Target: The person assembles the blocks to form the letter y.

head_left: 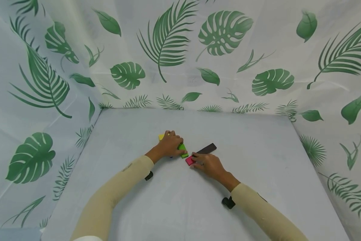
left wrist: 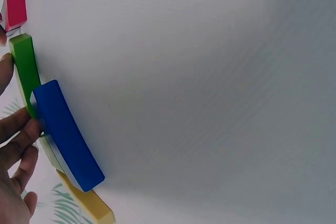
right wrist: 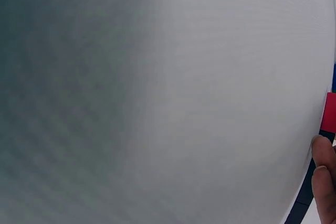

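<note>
My left hand [head_left: 170,144] pinches a green block [head_left: 183,150], with the thumb on one side and fingertips on the other. In the left wrist view a long blue block [left wrist: 68,135] leans against the green one, beside a pale block [left wrist: 51,153] and a yellow block [left wrist: 90,201]. The left hand mostly hides these from the head view. My right hand [head_left: 209,164] holds a pinkish-red block [head_left: 189,161] between thumb and finger, its end close to the green block. Beyond that hand runs a dark bar [head_left: 206,149]; its near end is hidden.
All the blocks lie on a pale table [head_left: 246,140]. A leaf-printed curtain [head_left: 180,90] rises at the back and both sides. Black wrist devices [head_left: 228,202] hang below each forearm, close to the tabletop.
</note>
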`<state>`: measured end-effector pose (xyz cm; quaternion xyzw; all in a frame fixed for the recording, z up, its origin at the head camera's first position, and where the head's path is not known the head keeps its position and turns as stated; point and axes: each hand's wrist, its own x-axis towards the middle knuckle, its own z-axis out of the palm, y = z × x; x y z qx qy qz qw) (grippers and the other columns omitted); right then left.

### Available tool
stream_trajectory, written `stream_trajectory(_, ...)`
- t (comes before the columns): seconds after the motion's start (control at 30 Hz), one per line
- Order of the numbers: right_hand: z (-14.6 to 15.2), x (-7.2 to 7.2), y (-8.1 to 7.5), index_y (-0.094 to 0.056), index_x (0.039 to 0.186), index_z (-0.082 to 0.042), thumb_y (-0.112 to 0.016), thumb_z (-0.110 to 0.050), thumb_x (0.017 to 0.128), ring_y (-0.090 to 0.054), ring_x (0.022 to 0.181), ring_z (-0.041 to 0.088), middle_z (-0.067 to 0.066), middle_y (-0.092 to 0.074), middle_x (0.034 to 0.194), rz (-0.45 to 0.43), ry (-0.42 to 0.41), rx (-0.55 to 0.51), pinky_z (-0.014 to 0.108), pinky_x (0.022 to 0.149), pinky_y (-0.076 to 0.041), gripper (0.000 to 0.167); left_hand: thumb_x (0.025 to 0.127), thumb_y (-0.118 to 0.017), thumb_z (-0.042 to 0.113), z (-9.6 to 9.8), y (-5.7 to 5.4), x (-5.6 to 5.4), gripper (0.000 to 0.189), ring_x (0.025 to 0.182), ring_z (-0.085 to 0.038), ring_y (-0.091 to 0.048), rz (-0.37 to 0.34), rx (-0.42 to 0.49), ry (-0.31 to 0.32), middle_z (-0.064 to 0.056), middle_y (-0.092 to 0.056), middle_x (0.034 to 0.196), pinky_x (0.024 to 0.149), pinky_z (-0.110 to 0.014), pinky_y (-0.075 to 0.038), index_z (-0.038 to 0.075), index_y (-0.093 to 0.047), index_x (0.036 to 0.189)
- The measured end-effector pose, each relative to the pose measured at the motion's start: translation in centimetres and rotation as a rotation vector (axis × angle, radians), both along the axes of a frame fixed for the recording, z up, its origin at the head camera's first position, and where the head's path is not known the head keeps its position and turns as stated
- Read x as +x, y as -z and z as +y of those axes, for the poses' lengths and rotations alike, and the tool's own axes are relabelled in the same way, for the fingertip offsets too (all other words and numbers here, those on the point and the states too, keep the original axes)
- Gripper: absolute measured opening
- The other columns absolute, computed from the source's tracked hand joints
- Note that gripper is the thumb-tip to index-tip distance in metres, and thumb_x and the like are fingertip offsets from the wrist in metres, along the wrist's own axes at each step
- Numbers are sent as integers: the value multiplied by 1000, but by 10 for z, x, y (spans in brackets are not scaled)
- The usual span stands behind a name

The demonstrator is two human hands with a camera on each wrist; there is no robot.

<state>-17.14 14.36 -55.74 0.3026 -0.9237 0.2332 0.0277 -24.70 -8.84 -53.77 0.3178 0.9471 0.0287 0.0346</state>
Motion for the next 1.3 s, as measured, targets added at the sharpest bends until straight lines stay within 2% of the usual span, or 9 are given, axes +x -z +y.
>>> stream_trajectory(0.1, 0, -1, 2, -77, 115, -11, -81, -31, 84, -66, 71, 7, 6, -70, 126, 14, 5, -4, 17, 51, -37, 37, 92, -58, 65, 1, -1, 1, 55, 97, -19, -53, 2, -7, -6, 4, -72, 102, 104, -50, -36, 16, -69, 115)
stream_trajectory(0.23, 0, -2, 3, -77, 113, -11, -80, -30, 85, -75, 85, 16, 6, -71, 125, 29, 6, -7, 19, 55, -45, 35, 92, -57, 66, 1, -2, 1, 55, 93, -18, -52, 2, -13, -8, 4, -70, 96, 104, -50, -36, 15, -69, 111)
stream_trajectory(0.3, 1, -2, 4, -77, 113, -11, -80, -29, 85, -76, 89, 19, 6, -71, 124, 35, 6, -9, 19, 56, -47, 34, 92, -57, 66, 2, -2, 2, 55, 92, -18, -52, 4, -13, -9, 4, -69, 92, 104, -51, -36, 15, -69, 109)
stream_trajectory(0.43, 1, -2, 4, -78, 112, -11, -80, -28, 85, -76, 89, 20, 7, -71, 124, 49, 4, -11, 19, 54, -46, 32, 92, -57, 67, 3, -2, 2, 54, 90, -18, -53, 20, -18, -9, 5, -68, 88, 104, -51, -37, 16, -69, 105)
stream_trajectory(0.63, 0, -1, 2, -78, 111, -10, -80, -28, 84, -75, 93, 22, 7, -72, 123, 66, -4, -4, 26, 58, -54, 32, 91, -57, 68, 6, 0, 4, 54, 87, -18, -53, 28, -24, -13, 6, -68, 84, 103, -51, -37, 16, -69, 100)
stream_trajectory(0.87, 0, -1, 4, -78, 111, -10, -82, -27, 82, -76, 89, 21, 7, -72, 122, 73, -3, -25, 19, 53, -46, 33, 91, -57, 68, 9, 0, 4, 54, 84, -17, -53, 39, -14, -8, 7, -65, 77, 103, -51, -39, 16, -70, 98)
stream_trajectory(1.17, 0, 0, 0, -77, 113, -9, -81, -25, 83, -75, 91, 23, 8, -71, 124, 30, -2, -24, 17, 51, -41, 34, 91, -57, 68, 9, -1, 5, 54, 84, -16, -52, 51, -9, -3, 7, -66, 78, 102, -50, -39, 16, -70, 99)
stream_trajectory(1.3, 0, 0, -2, -76, 115, -9, -81, -24, 84, -75, 85, 18, 8, -70, 126, 1, 4, -16, 17, 50, -37, 35, 91, -58, 67, 10, -2, 6, 53, 85, -17, -52, 34, -4, -6, 7, -65, 79, 103, -50, -38, 16, -70, 101)
